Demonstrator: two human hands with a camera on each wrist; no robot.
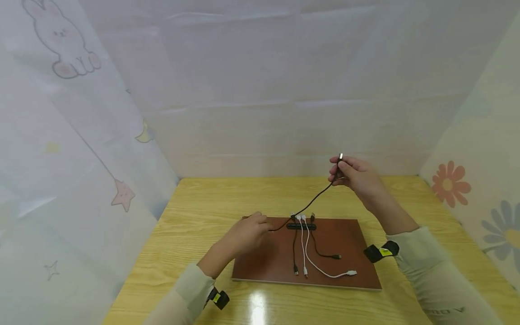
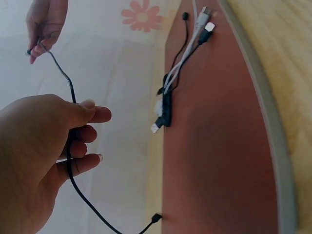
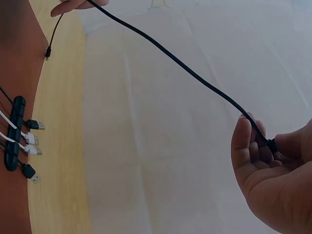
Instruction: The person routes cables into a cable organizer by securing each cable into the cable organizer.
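Observation:
A black USB cable (image 1: 314, 198) stretches on a slant between the two hands above a brown board. My right hand (image 1: 360, 179), raised at the back right, pinches it at its plug (image 1: 340, 158), whose metal tip points up. Lower down, over the board's left part, my left hand (image 1: 248, 232) holds the cable (image 2: 73, 165) between thumb and fingers. Past that hand, the cable's other end hangs with a small black connector (image 3: 48, 51). Beneath the cable, a black cable holder (image 1: 301, 226) lies at the board's back edge, with white and black cables in its slots.
The brown board (image 1: 260, 266) lies on a yellow wood-grain table (image 1: 195, 203). Two white cables (image 1: 321, 269) and two black cables (image 1: 322, 255) run forward from the holder, their USB plugs at the back edge. Pale printed sheets (image 1: 260, 135) enclose the back and sides.

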